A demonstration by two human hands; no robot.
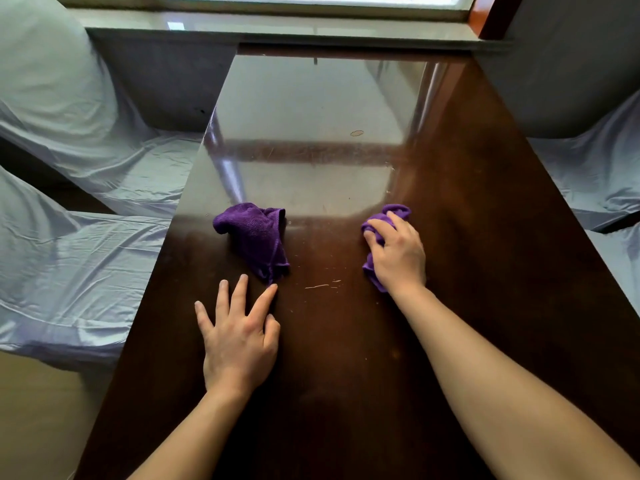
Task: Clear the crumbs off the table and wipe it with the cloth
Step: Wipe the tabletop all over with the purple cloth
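A dark, glossy wooden table (346,358) stretches away from me toward a window. My right hand (398,252) presses a bunched purple cloth (398,212) against the tabletop right of centre. A second purple cloth (254,233) lies crumpled on the table left of centre, held by nothing. My left hand (239,337) rests flat on the wood just below that cloth, fingers spread, its index fingertip close to the cloth's lower corner. Pale crumbs and thin scraps (322,285) lie between my two hands. A small pale fleck (356,133) sits farther up the table.
Seats draped in pale blue-grey fabric flank the table: left seat (79,258), right seat (595,174). A stone windowsill (277,29) runs along the table's far end. The table's left edge slants from near left to far centre.
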